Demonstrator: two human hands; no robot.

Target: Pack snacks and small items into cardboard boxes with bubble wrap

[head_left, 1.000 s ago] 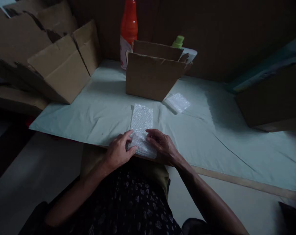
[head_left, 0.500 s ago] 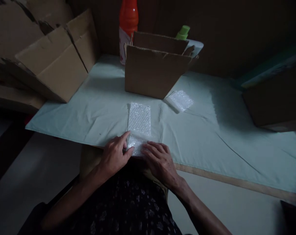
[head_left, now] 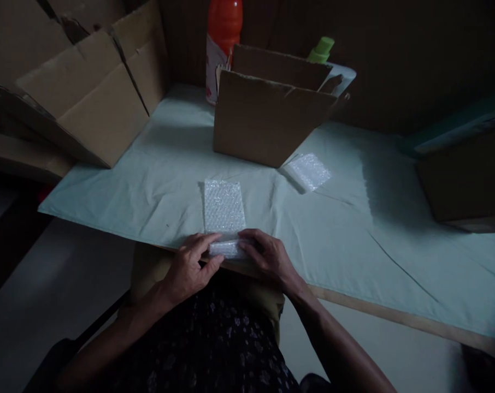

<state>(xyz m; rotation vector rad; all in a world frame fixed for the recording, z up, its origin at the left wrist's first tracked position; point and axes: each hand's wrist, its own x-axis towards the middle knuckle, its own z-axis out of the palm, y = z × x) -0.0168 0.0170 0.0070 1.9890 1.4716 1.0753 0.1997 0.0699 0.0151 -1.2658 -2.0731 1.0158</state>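
A strip of clear bubble wrap [head_left: 224,207] lies on the pale green cloth close to the table's front edge. Its near end is folded over into a narrow flat roll. My left hand [head_left: 194,262] grips the left end of that fold between thumb and fingers. At the right end, my right hand [head_left: 267,254] pinches the fold in the same way. Whether anything lies inside the fold cannot be seen. Farther right rests a small stack of bubble wrap pieces [head_left: 308,172], apart from both hands.
An open cardboard box [head_left: 267,117] stands at the back, with an orange bottle [head_left: 225,27] and a green-capped bottle [head_left: 322,49] behind it. Larger cardboard boxes [head_left: 104,109] crowd the left side. A dark box [head_left: 469,185] sits at the right on the cloth [head_left: 333,240].
The near end of the bubble wrap has been folded into a narrower roll. My right hand's fingers have closed around its right end. The view has shifted slightly.
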